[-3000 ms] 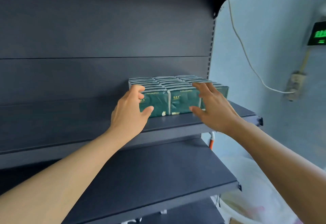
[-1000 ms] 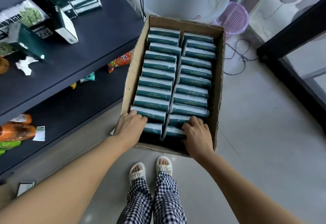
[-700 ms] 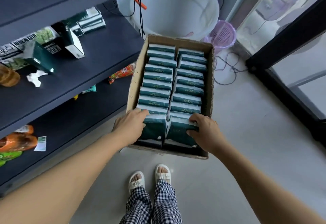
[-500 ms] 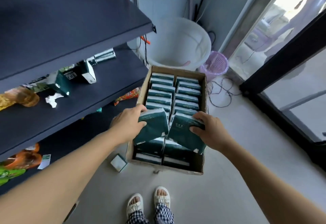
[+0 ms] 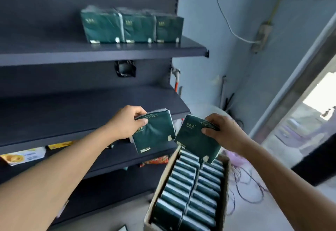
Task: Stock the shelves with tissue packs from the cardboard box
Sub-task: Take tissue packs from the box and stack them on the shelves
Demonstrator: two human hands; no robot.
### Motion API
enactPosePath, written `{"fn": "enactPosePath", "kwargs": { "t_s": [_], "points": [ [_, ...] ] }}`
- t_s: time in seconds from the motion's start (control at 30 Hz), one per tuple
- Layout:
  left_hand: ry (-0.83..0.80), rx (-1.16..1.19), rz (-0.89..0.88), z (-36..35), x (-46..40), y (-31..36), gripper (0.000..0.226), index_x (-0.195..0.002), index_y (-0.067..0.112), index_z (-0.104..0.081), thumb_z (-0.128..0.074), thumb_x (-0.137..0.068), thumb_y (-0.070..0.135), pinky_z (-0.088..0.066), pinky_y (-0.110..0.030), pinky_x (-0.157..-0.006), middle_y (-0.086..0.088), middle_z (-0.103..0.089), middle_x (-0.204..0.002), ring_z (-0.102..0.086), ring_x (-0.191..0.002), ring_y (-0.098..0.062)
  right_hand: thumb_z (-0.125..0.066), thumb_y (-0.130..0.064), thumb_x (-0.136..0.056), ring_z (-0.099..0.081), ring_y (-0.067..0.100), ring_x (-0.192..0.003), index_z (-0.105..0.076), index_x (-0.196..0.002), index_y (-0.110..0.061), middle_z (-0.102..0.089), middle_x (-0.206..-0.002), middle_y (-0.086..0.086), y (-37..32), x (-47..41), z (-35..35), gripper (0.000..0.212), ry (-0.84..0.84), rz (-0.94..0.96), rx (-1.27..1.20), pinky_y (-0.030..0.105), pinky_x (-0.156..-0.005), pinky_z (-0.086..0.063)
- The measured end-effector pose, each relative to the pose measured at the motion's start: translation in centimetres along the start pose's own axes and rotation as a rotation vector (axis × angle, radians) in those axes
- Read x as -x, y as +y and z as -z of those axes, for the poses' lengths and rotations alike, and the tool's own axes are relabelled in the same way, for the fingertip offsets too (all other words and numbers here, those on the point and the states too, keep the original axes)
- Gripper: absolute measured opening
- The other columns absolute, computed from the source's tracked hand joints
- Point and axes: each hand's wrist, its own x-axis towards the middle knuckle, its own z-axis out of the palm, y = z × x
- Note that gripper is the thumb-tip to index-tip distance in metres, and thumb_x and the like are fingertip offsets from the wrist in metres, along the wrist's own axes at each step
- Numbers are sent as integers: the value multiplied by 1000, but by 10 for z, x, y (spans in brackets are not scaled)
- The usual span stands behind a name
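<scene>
The shelving (image 5: 101,52) stands ahead of and above both sets of fingers. Its top board carries a row of three pack stacks (image 5: 132,25), well above and beyond the fingertips. The board below that row lies just behind the left fingers and bears nothing in the visible part.

The box (image 5: 163,178) sits on the floor beneath the right fingers. It holds two rows of packs, still nearly full.

The left hand (image 5: 125,123) grips the left pack (image 5: 154,130) by its upper corner, thumb on the front face and fingers curled behind. The right hand (image 5: 223,130) grips the right pack (image 5: 196,139) the same way, the thumb pressed on its face. The two packs hang tilted, just beside each other, apart from the shelving and above the box.

Assessment: the step in hand is the carry from box to shelf, with the pick complete. The task appears to be in an early stage, given the full box. The next move calls for raising both packs to the top board, turning them upright, and seating them flush beside the stocked row.
</scene>
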Motion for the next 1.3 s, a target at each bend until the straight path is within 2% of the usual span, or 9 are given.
{"fn": "enactPosePath", "kwargs": {
  "t_s": [0.17, 0.4, 0.57, 0.77, 0.87, 0.93, 1.0, 1.17, 1.3],
  "points": [
    [121, -36, -13, 78, 12, 8, 10, -97, 18, -67, -63, -88, 18, -50, -34, -84, 0, -73, -89, -68, -86, -17, -64, -22, -86, -56, 20, -81, -57, -93, -20, -62, -86, 0, -74, -27, 24, 10, 34, 147, 9, 27, -67, -39],
    [266, -173, -70, 185, 21, 0, 10, -98, 21, -66, -61, -90, 22, -45, -30, -77, 4, -70, -91, -63, -88, -16, -65, -24, -84, -59, 20, -79, -59, -89, -16, -67, -85, 3, -179, -67, 33, 12, 52, 291, 12, 30, -67, -44],
    [346, -225, -109, 269, 13, -22, 7, -92, 22, -66, -61, -90, 20, -46, -28, -75, 6, -70, -90, -63, -85, -13, -67, -27, -84, -64, 20, -83, -60, -88, -18, -70, -86, 3, -259, -100, 28, 11, 108, 365, 2, 33, -75, -48],
    [404, -291, -112, 355, -13, -65, 5, -91, 22, -66, -61, -90, 20, -49, -32, -77, 6, -70, -87, -62, -77, -12, -66, -27, -85, -63, 21, -84, -57, -88, -16, -69, -88, 2, -348, -148, 4, 14, 149, 392, 0, 30, -70, -46],
    [418, -317, -79, 386, -28, -89, 6, -89, 25, -64, -60, -90, 21, -52, -40, -82, 9, -68, -83, -61, -78, -14, -65, -27, -86, -62, 21, -86, -58, -92, -14, -69, -93, 4, -383, -176, -9, 16, 172, 399, 19, 30, -73, -46],
    [422, -336, -57, 403, -39, -102, 7, -87, 28, -62, -59, -90, 22, -52, -42, -83, 11, -67, -83, -62, -78, -15, -65, -27, -86, -60, 21, -84, -57, -94, -14, -68, -94, 5, -404, -197, -17, 17, 190, 406, 30, 28, -68, -44],
    [426, -344, -32, 417, -50, -115, 9, -86, 30, -61, -59, -90, 23, -51, -43, -84, 12, -66, -85, -62, -80, -16, -64, -26, -87, -56, 22, -81, -56, -97, -11, -66, -94, 8, -421, -220, -24, 20, 203, 407, 47, 28, -64, -40],
    [441, -339, 18, 436, -82, -140, 8, -85, 30, -61, -59, -90, 23, -51, -43, -84, 9, -68, -87, -62, -80, -16, -62, -23, -88, -53, 26, -84, -55, -101, -3, -62, -95, 14, -454, -282, -40, 25, 211, 410, 99, 28, -68, -38],
    [452, -324, 69, 441, -111, -153, 9, -85, 31, -59, -58, -91, 24, -52, -41, -83, 8, -68, -88, -63, -80, -16, -63, -23, -88, -53, 26, -86, -51, -100, -7, -58, -95, 11, -476, -338, -52, 23, 173, 436, 118, 29, -70, -40]
  ]
}}
